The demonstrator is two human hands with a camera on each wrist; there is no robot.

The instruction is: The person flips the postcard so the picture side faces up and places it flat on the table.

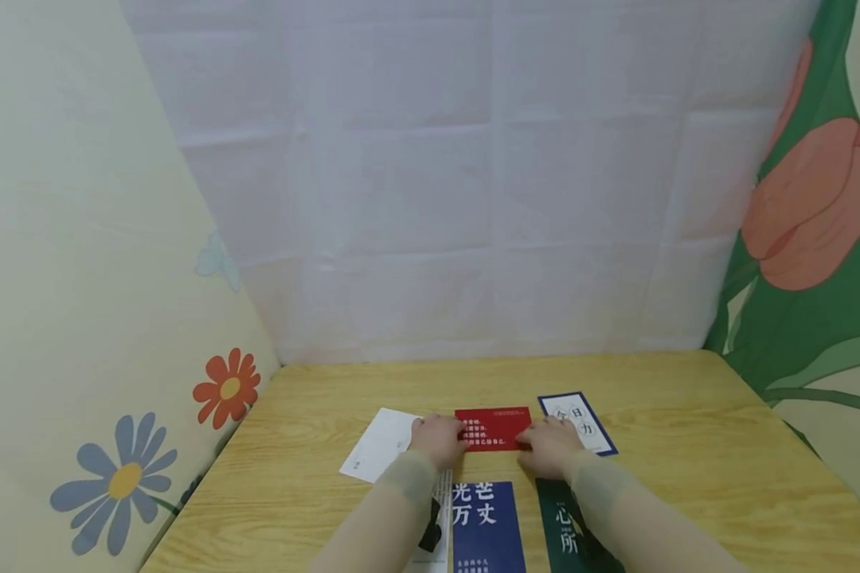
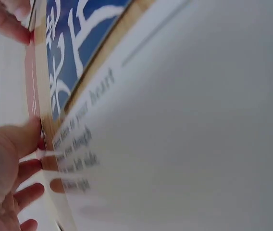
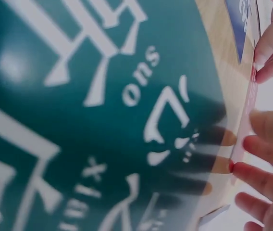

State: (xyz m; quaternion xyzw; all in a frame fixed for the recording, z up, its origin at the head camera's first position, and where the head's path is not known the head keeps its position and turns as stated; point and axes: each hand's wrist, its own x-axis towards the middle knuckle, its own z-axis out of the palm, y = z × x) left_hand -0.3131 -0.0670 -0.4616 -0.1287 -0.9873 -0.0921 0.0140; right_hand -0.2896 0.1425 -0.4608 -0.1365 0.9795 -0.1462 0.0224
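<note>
A red card (image 1: 492, 430) with white writing lies flat between the two hands. My left hand (image 1: 439, 440) is at its left edge, the thumb and a fingertip touching it and the other fingers spread. At the card's right edge, my right hand (image 1: 549, 446) touches it with its fingertips. Under the left wrist is part of a white card (image 1: 380, 444). Past the right hand lies a white card with a blue border (image 1: 579, 422), partly covered. Nearer me is a blue card (image 1: 489, 525) with large white characters.
A dark green card (image 1: 564, 529) lies under the right forearm. Beneath the left forearm shows a white card with printed lines (image 2: 175, 120). The wooden table (image 1: 315, 446) ends at a white cloth (image 1: 487, 199). Painted flower walls flank it.
</note>
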